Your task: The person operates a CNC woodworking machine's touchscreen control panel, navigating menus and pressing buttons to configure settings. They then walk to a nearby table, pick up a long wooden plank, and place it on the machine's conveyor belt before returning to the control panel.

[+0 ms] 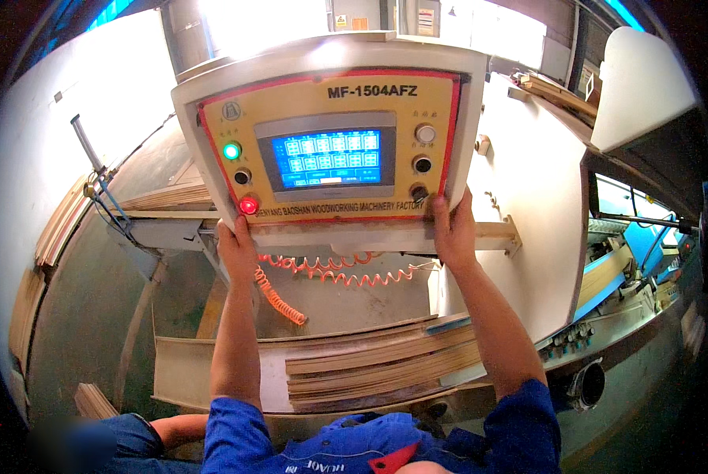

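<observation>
A control panel (pixel 401 110) in a pale box with a yellow, red-edged face tilts up before me. My left hand (pixel 237 243) grips its lower left corner, the thumb just below a lit red button (pixel 247 205). At the lower right corner, my right hand (pixel 453 233) holds the box, its thumb close to a black knob (pixel 419 193). The fingers behind the box are hidden. Mid-panel, a blue screen (pixel 328 158) shows rows of small icons. A green button (pixel 231 150) glows at the left.
Orange coiled hoses (pixel 330 272) hang below the panel. Long thin wood strips (pixel 382 367) lie on a bench close to my body. A large white machine housing (pixel 536 205) stands at the right. At the lower left, another person's arm (pixel 182 432) shows beside me.
</observation>
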A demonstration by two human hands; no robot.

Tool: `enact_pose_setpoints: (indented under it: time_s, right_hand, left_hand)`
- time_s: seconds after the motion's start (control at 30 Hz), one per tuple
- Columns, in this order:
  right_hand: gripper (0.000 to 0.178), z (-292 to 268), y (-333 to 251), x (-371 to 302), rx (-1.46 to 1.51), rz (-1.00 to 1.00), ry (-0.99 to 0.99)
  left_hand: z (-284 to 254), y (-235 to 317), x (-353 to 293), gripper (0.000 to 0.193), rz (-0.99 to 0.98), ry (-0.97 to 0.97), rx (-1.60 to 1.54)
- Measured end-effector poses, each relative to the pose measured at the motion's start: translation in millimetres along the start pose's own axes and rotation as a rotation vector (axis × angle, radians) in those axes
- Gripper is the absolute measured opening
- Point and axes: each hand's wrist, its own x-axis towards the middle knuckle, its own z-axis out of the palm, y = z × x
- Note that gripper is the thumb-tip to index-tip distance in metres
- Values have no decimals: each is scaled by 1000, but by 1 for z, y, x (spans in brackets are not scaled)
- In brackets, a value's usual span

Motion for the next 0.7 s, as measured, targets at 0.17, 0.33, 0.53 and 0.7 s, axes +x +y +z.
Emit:
enact_pose_setpoints:
  time_s: [0.17, 0.33, 0.53, 0.7]
  right_hand:
    - [38, 14, 59, 10, -55, 58, 87]
    - [33, 24, 70, 20, -102, 33, 147]
    - [35, 21, 62, 20, -131, -9, 107]
    - [29, 20, 71, 22, -214, -6, 95]
  left_hand:
    - [-34, 37, -21, 40, -58, -114, -1]
    - [-61, 84, 72, 62, 335, 65, 110]
    - [-68, 184, 190, 44, 403, -82, -118]
    - [-39, 170, 194, 34, 471, 95, -11]
